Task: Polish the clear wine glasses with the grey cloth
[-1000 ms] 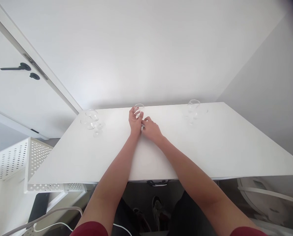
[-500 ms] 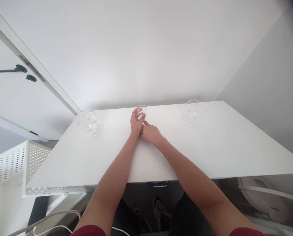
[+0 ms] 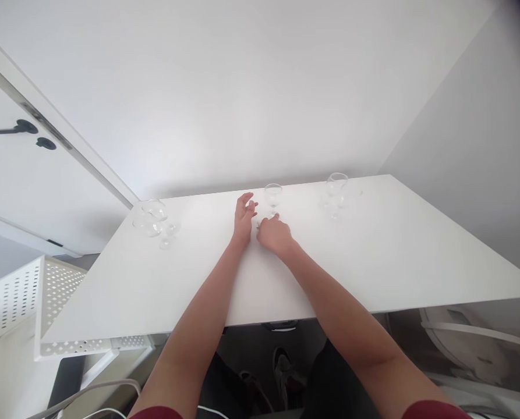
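A clear stemmed wine glass [image 3: 273, 196] stands upright near the back middle of the white table. My right hand [image 3: 274, 233] has its fingers closed around the lower stem, hiding most of the stem and the foot. Just to the left, my left hand [image 3: 244, 218] is apart from the glass, its fingers curved and spread, holding nothing. A small grey tip shows at the left side of my right hand; I cannot make out what it is.
Two clear stemmed glasses [image 3: 150, 220] are at the table's left end. Another stemmed glass [image 3: 337, 185] is at the back right. The table [image 3: 399, 256] meets a white wall [image 3: 260, 87]. White perforated panels [image 3: 61, 285] are at left, beside the door handle [image 3: 6, 129].
My left hand has let go of the glass bowl, which is now to its right. My right hand has shifted slightly right with the glass. The camera view has moved a little.
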Available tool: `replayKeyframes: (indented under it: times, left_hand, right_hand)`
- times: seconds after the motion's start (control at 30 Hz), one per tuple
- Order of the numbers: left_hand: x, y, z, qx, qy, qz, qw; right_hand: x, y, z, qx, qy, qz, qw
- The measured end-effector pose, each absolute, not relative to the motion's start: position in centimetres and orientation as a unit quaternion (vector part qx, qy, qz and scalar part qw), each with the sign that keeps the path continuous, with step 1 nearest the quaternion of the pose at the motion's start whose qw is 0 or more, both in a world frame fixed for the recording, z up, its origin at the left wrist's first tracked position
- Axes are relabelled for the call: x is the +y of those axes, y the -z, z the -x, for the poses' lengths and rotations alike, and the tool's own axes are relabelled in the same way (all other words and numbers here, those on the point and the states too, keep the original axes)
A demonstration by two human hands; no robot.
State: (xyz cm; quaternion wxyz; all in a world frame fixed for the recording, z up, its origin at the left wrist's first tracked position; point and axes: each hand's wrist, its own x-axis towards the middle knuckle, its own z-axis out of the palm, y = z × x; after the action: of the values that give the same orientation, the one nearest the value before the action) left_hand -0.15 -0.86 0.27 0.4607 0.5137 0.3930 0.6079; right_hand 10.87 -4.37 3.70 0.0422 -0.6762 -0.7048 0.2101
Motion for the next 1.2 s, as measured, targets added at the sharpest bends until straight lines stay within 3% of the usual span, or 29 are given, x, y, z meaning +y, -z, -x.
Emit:
replayKeyframes:
  times: [0.53, 1.2]
  left_hand:
    - [-0.9, -0.4, 0.1, 0.417, -0.576, -0.521, 0.472]
    - [-0.3, 0.0, 0.1, 0.403, -0.641, -0.464, 0.461]
  right_hand:
    - [-0.4, -3.3, -17.0, -0.486, -0.267, 0.822, 0.129]
    - [-0.8, -3.6, -16.8, -0.515, -0.225, 0.816, 0.137]
